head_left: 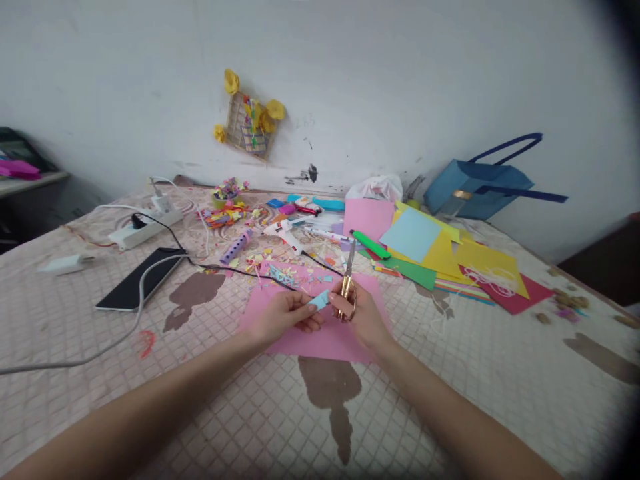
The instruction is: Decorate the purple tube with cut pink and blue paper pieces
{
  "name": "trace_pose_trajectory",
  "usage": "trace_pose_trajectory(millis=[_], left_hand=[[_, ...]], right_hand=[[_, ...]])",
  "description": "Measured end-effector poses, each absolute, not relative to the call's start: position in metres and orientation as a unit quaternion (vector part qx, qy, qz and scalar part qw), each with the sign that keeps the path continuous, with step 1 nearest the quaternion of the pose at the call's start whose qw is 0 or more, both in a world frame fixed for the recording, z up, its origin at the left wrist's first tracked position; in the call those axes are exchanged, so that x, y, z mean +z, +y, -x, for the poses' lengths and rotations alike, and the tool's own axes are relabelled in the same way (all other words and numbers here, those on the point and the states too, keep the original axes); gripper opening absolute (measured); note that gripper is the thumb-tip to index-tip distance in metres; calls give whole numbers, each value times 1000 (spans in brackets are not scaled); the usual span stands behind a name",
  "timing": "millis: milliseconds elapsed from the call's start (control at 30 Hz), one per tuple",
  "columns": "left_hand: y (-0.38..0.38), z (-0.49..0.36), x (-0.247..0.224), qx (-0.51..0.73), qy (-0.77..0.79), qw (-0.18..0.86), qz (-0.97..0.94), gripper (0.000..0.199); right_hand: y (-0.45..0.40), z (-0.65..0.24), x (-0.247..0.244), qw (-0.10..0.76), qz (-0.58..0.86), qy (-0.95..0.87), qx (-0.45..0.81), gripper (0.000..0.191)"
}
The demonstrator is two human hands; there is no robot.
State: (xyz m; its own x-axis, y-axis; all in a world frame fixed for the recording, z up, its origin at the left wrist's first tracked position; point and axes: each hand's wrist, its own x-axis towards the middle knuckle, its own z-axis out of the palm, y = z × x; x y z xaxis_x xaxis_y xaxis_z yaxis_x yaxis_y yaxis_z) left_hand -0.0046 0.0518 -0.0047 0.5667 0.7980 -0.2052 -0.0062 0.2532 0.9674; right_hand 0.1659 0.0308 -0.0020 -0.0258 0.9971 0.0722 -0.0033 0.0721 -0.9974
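Note:
Between the fingers of my left hand [291,313] is a small folded strip of light blue paper [320,300]. My right hand [363,313] is closed around gold-handled scissors [346,287], whose blades point up and away from me. The tips of my right thumb and finger reach the right end of the strip. Both hands are above a pink sheet of paper [320,347] lying on the table. Small light blue paper cuttings [283,273] lie on the far part of that sheet.
A white glue gun [285,233], a green cutter [370,245] and a purple dotted tube [237,247] lie beyond my hands. Coloured sheets [440,250] are stacked on the right, near a blue bag [475,190]. At left are a black phone [143,279], cables and a power strip [145,229].

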Motion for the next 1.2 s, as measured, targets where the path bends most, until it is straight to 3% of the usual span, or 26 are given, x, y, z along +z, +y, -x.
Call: trace_pose_trajectory(millis=[333,733,1200], left_hand=[[52,5,-6,282,376,721,-509,33],[50,4,-4,280,382,708,-524,32],[50,4,-3,292,390,675,-554,34]], right_hand=[[30,-165,-3,498,471,-522,507,26],[29,-163,-2,524,451,-493,529,22],[27,-164,1,487,465,-538,508,24]])
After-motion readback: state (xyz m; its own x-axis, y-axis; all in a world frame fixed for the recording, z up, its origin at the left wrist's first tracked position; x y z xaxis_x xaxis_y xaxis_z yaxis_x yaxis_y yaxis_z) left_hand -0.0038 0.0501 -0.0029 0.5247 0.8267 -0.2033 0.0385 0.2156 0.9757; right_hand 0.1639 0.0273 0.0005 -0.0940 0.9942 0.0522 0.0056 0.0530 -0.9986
